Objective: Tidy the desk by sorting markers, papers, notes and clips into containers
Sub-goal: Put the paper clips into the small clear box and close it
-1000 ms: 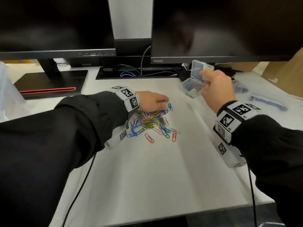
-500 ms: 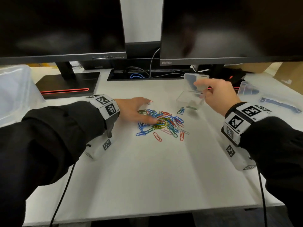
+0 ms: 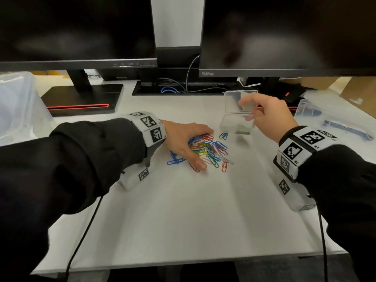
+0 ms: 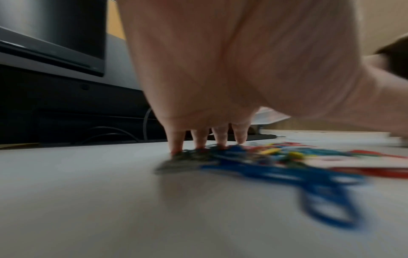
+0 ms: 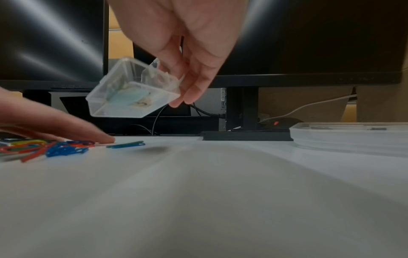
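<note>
A heap of coloured paper clips lies on the white desk. My left hand lies spread over the heap's left side, fingertips pressing on the clips. A stray blue-green clip lies just right of the heap. My right hand pinches a small clear hinged box with its lid up, held tilted above the desk beyond the heap. In the right wrist view the box hangs in the air, with the stray clip on the desk below it.
Two dark monitors stand at the back with their bases and a cable tray. A clear bin sits at far left. A clear lidded tub and a blue pen lie at far right.
My right hand has brought the open box down and nearer to the clips. My left hand has spread out over the heap and drawn it together.
</note>
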{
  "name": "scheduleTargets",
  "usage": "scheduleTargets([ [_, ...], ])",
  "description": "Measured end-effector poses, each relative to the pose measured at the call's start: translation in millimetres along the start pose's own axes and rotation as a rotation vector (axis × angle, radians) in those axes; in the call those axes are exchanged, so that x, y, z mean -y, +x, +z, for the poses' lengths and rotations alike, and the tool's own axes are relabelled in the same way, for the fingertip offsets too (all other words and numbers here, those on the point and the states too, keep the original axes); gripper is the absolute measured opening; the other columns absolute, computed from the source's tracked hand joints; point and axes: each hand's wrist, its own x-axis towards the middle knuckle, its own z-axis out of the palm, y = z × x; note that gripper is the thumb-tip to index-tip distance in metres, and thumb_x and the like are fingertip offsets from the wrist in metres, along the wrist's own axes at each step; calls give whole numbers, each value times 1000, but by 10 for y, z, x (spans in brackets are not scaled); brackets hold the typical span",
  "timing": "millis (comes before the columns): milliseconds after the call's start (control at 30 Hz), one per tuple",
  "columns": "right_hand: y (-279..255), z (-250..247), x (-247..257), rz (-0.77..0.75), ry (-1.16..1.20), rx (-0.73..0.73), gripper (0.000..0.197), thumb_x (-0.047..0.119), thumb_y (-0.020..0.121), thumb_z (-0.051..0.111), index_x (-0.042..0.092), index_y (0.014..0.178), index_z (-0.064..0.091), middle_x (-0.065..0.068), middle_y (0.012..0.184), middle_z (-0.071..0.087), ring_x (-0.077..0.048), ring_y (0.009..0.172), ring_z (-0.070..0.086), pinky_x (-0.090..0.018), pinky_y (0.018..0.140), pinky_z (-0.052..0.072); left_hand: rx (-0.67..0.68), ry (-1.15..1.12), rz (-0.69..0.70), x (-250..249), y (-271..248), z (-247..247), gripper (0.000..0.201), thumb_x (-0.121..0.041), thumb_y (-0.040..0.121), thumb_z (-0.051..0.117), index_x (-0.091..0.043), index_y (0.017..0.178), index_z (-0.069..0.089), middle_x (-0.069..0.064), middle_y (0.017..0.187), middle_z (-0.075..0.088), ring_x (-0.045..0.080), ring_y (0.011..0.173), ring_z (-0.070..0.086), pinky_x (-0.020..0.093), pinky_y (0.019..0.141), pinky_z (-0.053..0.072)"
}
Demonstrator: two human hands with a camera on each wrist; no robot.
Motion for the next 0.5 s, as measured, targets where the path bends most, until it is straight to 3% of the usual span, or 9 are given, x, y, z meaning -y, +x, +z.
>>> scheduleTargets([
  [67,0,3,-6,5,18,-7,41,-3,91,40,21,118,60,-12,120,58,-23,101,58,-22,82,40,-25,28,100,-48,-36,90,96,-54,68,72,-29,145,22,-12,149,26,5,135,26,23,115,17],
  [167,-5,10,-5,-2,8,12,39,6,95,42,23,128,54,-11,116,59,-16,93,52,-22,82,37,-84,59,176,-40,-96,117,69,-46,79,66,-32,140,36,-10,148,34,6,133,33,16,110,20],
  [300,0,21,-3,1,35,46,38,11,95,46,23,131,50,-9,109,62,-15,84,57,-22,79,41,-193,64,207,-52,-127,73,34,-33,86,63,-29,120,61,-5,125,59,10,111,54,29,102,41],
  [400,11,33,-7,2,65,48,38,16,94,48,23,131,50,-7,107,62,-11,70,61,-27,77,50,-260,60,172,-63,-128,68,26,-24,86,63,-24,111,68,-3,114,66,11,100,59,23,95,44],
  [500,24,34,-26,12,66,40,37,15,94,49,24,130,51,-5,102,62,-6,66,60,-28,77,52,-334,79,155,-68,-127,44,23,-20,86,64,-18,107,69,-1,108,69,8,89,57,15,87,42],
])
